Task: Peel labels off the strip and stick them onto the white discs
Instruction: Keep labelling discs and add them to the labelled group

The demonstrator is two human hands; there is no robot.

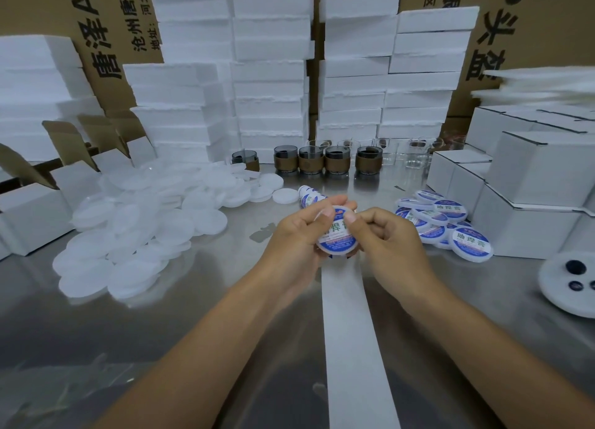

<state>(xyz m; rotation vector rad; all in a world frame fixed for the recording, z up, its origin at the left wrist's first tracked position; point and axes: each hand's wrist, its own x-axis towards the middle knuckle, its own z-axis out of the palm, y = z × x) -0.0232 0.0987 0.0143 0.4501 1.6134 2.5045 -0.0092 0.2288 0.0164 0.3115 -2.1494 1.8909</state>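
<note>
1. Strip (351, 348): this stretch is bare liner lying flat on the steel table (161, 332). Its long axis runs from the near edge straight away to the hands. Probably fed toward the body so spent liner stays out of the work zone.
2. Left hand (296, 238) grips the disc (338, 246) by its rim, thumb over the top edge, holding it just above the strip.
3. Right hand (386, 235) has its fingers curled and pinches the same disc, thumb pressing the label (338, 232) down. Looks like the smoothing step.
4. The disc is round, so it has no long axis. Its labelled face tilts up toward the camera, likely so alignment can be checked. The print sits turned sideways to the view.
5. Just beyond the hands, the strip's far end (309, 197) curls up with labels on it.
6. Finished discs (444, 222) are piled to the right and blank discs (145, 229) to the left, so each pile is near one hand. Many blanks left, so the job is far from done.
7. Far back are cups (310, 163) and foam blocks (270, 84).
</note>
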